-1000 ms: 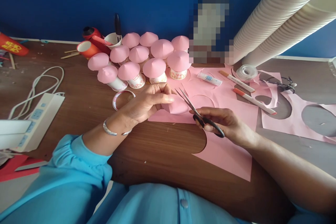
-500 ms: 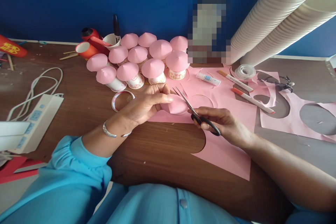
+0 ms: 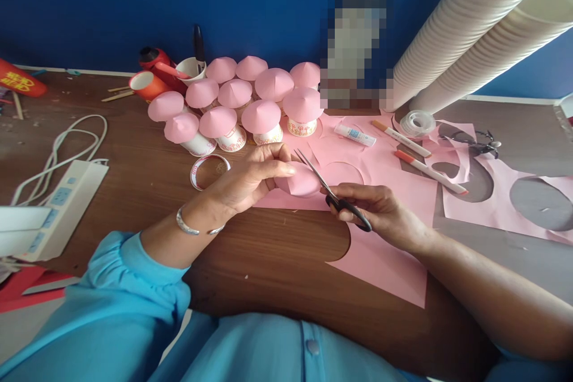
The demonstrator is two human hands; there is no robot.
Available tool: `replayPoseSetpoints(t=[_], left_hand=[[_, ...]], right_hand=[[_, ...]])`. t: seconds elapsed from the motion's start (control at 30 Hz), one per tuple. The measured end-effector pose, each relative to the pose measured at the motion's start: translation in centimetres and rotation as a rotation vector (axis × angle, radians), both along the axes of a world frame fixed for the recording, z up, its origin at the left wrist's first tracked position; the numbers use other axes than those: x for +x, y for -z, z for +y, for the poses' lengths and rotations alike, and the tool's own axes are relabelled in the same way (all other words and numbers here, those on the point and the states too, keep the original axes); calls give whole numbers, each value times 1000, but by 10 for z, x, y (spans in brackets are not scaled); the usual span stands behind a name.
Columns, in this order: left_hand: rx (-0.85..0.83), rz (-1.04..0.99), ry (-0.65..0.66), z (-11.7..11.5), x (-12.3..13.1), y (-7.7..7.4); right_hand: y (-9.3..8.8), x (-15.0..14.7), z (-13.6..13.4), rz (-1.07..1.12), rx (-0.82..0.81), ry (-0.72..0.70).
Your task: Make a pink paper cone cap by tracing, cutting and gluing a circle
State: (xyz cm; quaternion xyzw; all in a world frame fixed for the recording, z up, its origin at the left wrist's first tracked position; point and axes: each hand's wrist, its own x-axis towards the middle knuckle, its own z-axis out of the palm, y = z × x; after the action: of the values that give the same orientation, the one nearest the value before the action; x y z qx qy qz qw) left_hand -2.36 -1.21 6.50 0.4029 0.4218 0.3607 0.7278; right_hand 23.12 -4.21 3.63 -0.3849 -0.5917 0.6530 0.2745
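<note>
My left hand (image 3: 253, 179) pinches a pink paper cone (image 3: 299, 180) between thumb and fingers, above the pink sheets. In my right hand (image 3: 380, 212) are black-handled scissors (image 3: 333, 199), their blades closed together and pointing up and left, beside the right edge of the cone. Behind my left hand stand several white paper cups with pink cone tops (image 3: 263, 116). A white paper ring (image 3: 194, 172) lies left of my left hand. Under and behind the scissors are cut pink paper sheets (image 3: 398, 191).
A glue stick (image 3: 355, 135), two markers (image 3: 432, 172), a tape roll (image 3: 418, 123) and paper offcuts (image 3: 505, 191) lie at the right. Tall stacks of white cups (image 3: 474, 24) lean at the back right. A power strip (image 3: 67, 206) with cable lies left, red cups (image 3: 147, 86) behind.
The scissors' blades have closed together and their handles have drawn nearer each other. The left hand and the cone have hardly moved.
</note>
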Motion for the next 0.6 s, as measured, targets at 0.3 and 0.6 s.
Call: replayPoseSetpoints(t=[0.3,0.6], left_hand=[[-7,-20,18,0,0,0],[17,-42,33,1,-1,0]], right_hand=[[-3,-1,0,15,-24,-12],[-3,1,-1,25,-96,-26]])
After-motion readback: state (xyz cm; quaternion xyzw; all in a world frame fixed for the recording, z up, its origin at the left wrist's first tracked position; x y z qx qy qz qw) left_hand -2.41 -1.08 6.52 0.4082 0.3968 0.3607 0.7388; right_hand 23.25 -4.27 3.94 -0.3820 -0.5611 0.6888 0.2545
